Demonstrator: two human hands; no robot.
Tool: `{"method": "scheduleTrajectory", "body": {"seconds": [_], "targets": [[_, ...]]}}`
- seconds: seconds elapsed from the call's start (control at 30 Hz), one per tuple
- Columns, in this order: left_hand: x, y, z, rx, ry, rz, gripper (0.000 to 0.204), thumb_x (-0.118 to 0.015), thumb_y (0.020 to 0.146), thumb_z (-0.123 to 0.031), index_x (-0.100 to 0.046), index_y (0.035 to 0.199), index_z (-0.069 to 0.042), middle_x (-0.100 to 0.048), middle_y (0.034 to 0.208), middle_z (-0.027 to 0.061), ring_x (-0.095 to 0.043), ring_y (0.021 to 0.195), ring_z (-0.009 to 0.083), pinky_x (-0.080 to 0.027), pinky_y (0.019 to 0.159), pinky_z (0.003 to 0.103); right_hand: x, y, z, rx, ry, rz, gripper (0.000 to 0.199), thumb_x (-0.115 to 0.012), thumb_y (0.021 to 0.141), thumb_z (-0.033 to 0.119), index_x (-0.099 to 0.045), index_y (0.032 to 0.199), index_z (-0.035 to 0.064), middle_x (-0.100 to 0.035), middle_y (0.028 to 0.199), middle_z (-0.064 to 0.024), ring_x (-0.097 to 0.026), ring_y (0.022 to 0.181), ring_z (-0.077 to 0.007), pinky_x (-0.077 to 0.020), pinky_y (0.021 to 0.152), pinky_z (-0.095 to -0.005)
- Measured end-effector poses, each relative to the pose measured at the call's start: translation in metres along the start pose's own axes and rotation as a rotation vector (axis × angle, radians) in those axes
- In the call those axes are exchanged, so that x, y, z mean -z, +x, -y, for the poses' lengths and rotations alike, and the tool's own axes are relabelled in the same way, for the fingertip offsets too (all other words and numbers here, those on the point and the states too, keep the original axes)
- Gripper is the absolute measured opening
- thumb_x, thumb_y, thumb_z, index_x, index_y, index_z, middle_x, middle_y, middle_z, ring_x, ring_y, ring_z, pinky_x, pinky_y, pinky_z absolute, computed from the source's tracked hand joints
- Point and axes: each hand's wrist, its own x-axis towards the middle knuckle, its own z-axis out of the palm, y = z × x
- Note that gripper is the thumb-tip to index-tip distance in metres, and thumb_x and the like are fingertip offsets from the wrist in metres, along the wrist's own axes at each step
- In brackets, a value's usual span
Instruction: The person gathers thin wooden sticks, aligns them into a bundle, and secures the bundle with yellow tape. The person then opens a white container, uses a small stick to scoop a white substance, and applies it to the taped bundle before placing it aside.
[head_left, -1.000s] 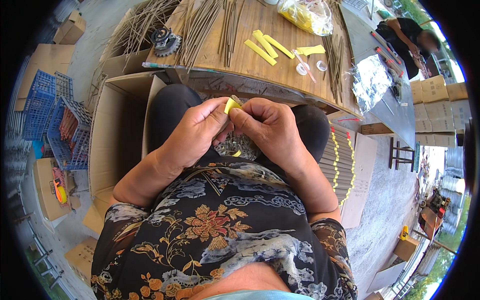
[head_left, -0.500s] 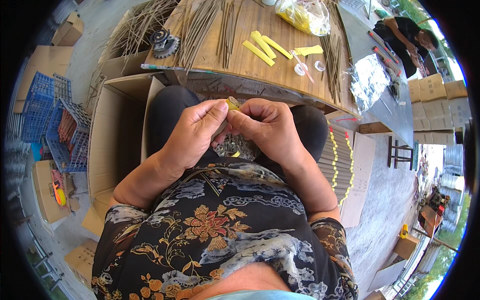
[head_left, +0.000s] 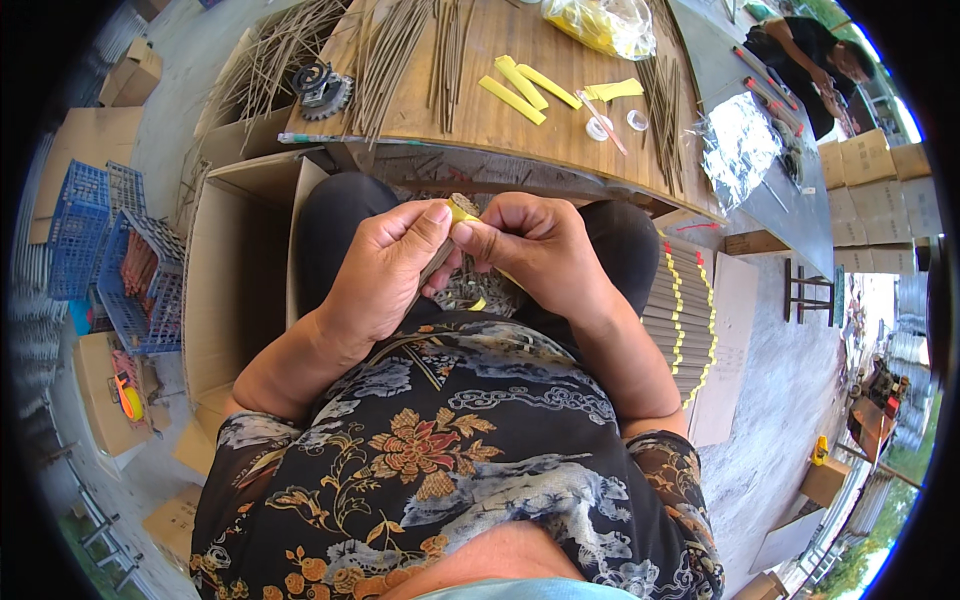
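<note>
A bundle of thin grey sticks (head_left: 462,272) is held over the lap, between the two hands, with its round end facing up. The left hand (head_left: 385,270) is wrapped around the bundle from the left side, its fingers (head_left: 432,222) clenched on the sticks and its thumb tip pressed against a yellow paper strip (head_left: 462,211) at the top of the bundle. The right hand (head_left: 540,245) is closed from the right, and the same yellow strip is pinched between its thumb and forefinger, just beside the left thumb. A further bit of yellow band is seen lower on the bundle, below the hands.

Ahead of the knees a wooden table (head_left: 500,110) is set. Loose grey sticks (head_left: 400,50) are spread across it, together with several flat yellow strips (head_left: 525,88), two small clear caps (head_left: 600,128) and a clear bag of yellow material (head_left: 600,22). An open cardboard box (head_left: 235,270) is placed to the left of the legs, and blue plastic crates (head_left: 105,250) are stacked further left. To the right, finished banded bundles (head_left: 685,320) are laid in a row.
</note>
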Motion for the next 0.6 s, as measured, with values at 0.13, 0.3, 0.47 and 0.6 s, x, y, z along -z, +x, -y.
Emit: {"method": "scheduleTrajectory", "body": {"seconds": [0.13,0.3,0.47,0.6], "targets": [[-0.003,0.000,-0.002,0.013,-0.019,-0.003,0.031,-0.043,0.093,-0.031,-0.055,0.093,-0.002,-0.053,0.071,0.0032,-0.046,0.057,0.0076,-0.036,0.050,0.018,0.005,0.002,-0.004,0.099,0.078,0.073,0.022,-0.063,0.082,0.017,-0.055,0.070,-0.0002,-0.054,0.064,0.0003,-0.048,0.063,-0.0049,-0.0396,0.055,-0.0193],[-0.006,0.002,0.002,0.021,0.034,-0.085,0.030,-0.043,0.093,-0.029,-0.055,0.095,-0.002,-0.053,0.072,0.0029,-0.046,0.059,0.0071,-0.037,0.051,0.018,0.009,0.010,-0.018,0.157,0.024,-0.054,0.025,-0.068,0.077,0.020,-0.055,0.068,0.0005,-0.055,0.066,-0.0026,-0.049,0.061,-0.0080,-0.0400,0.052,-0.0237],[-0.013,0.000,0.005,-0.043,0.127,-0.198,0.030,-0.043,0.093,-0.026,-0.055,0.104,0.000,-0.052,0.072,0.0009,-0.045,0.060,0.0049,-0.038,0.053,0.017,0.005,0.006,0.003,0.342,-0.537,-0.394,0.024,-0.071,0.071,0.022,-0.059,0.070,0.0015,-0.058,0.070,-0.0089,-0.056,0.063,-0.0191,-0.0438,0.056,-0.0301],[-0.018,-0.002,0.008,-0.124,0.238,-0.202,0.033,-0.044,0.093,-0.023,-0.052,0.112,0.003,-0.053,0.075,0.0000,-0.045,0.064,0.0036,-0.039,0.055,0.017,-0.002,-0.011,0.011,0.128,-0.319,-0.254,0.017,-0.066,0.075,0.018,-0.064,0.079,0.0014,-0.059,0.071,-0.0128,-0.058,0.067,-0.0239,-0.0453,0.060,-0.0310]]}}
